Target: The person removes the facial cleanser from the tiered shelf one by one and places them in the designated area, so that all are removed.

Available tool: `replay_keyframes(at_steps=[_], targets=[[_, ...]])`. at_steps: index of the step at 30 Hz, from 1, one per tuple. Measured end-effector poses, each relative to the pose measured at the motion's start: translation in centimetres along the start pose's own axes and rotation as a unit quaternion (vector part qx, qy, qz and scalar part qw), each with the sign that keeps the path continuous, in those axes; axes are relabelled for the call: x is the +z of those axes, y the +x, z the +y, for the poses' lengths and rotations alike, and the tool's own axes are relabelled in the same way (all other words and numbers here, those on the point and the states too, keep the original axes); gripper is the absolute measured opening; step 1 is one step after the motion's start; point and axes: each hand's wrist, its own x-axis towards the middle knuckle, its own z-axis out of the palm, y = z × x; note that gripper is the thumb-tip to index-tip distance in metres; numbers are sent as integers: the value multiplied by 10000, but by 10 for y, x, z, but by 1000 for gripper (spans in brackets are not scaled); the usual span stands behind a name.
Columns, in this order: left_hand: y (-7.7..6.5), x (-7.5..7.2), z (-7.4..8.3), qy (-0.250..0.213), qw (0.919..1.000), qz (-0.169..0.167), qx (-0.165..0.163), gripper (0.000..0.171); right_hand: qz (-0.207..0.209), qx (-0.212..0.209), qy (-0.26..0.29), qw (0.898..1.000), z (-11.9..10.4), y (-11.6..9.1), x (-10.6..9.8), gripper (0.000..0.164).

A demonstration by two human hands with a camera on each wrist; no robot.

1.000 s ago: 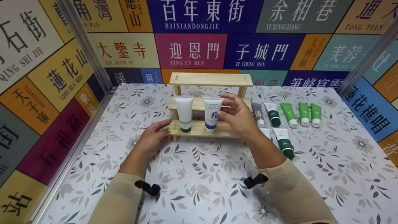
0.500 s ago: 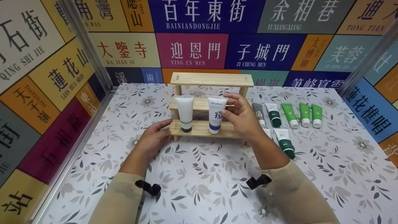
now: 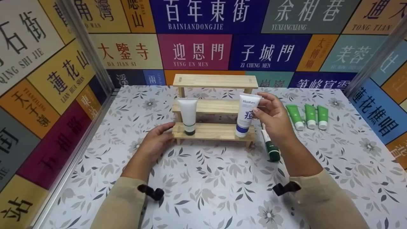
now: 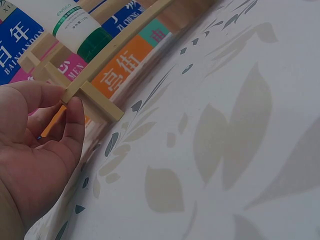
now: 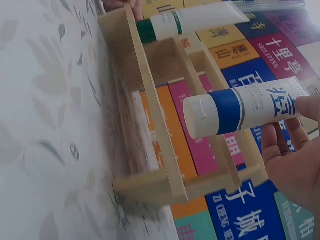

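My right hand (image 3: 275, 119) pinches the flat upper end of a white tube with a blue band (image 3: 246, 116). The tube hangs cap down, slightly tilted, in front of the right end of the three-tier wooden display stand (image 3: 213, 106). In the right wrist view, a gap shows between its white cap (image 5: 201, 117) and the bottom tier. Thumb and fingers of my left hand (image 4: 42, 135) grip the left corner of that tier. On the bottom tier's left part, a white tube with a green cap (image 3: 188, 116) stands upright, cap down.
Several green tubes (image 3: 311, 116) lie on the leaf-patterned tabletop (image 3: 203, 184) at the right. A white tube with a dark green cap (image 3: 272, 151) lies partly hidden behind my right wrist. Panels with Chinese lettering (image 3: 194, 52) stand behind the stand.
My right hand has carried the blue-banded tube rightward, from the bottom tier's middle to its right end. The hand now covers several tubes on the table. My left hand keeps its place.
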Motion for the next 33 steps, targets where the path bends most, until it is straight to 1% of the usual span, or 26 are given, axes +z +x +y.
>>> replay_keyframes(at_steps=[6,13,20,24,29,33], targets=[[-1,1,0,-12,10000,23,-25,52,147,17,60,9999,-5,-10,-34,49],[-1,1,1,-2,10000,-36,-4,54,313,-29,779,9965,-5,-22,-79,54],[-2,2,2,-65,10000,16,-19,52,499,83,1153,9920,0,-34,-119,60],[-2,2,1,-100,9999,5,-14,53,485,42,1391,9891,5,-40,-137,59],[-1,3,1,-50,10000,27,26,53,459,31,1677,9848,10,-44,-153,59],[-2,4,2,7,10000,17,9,53,582,238,1788,9819,12,-46,-166,62]])
